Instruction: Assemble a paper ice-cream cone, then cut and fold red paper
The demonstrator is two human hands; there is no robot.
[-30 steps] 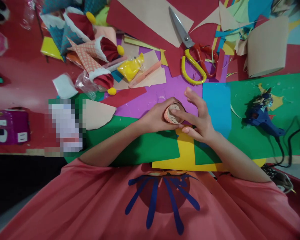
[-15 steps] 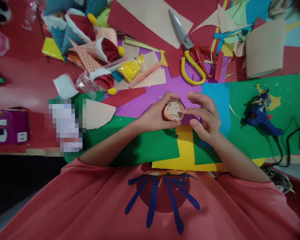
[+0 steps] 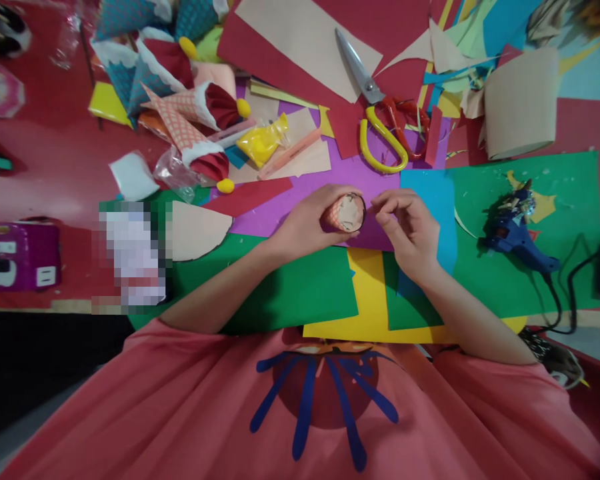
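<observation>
My left hand (image 3: 305, 223) is wrapped round a small orange patterned paper cone (image 3: 334, 219). The cone's round open end faces up and to the right, and pale beige folded paper (image 3: 351, 213) shows inside its dark rim. Just right of that rim, apart from it, is my right hand (image 3: 410, 230), its fingers curled and drawn together near the thumb. Anything between those fingertips is too small to make out. Beneath both hands lie sheets of purple paper (image 3: 310, 183) and green paper (image 3: 290, 287).
Scissors (image 3: 375, 93) lie beyond my hands. A blue glue gun (image 3: 520, 237) with a cord rests on the right, below a beige paper roll (image 3: 520, 103). Finished-looking patterned cones (image 3: 173, 127) with yellow tips are piled at upper left. A beige paper piece (image 3: 195, 230) lies left.
My right hand has drawn back from the cone's opening, and its spread fingers have curled together. In my left hand the cone has tilted slightly, its opening turning rightward.
</observation>
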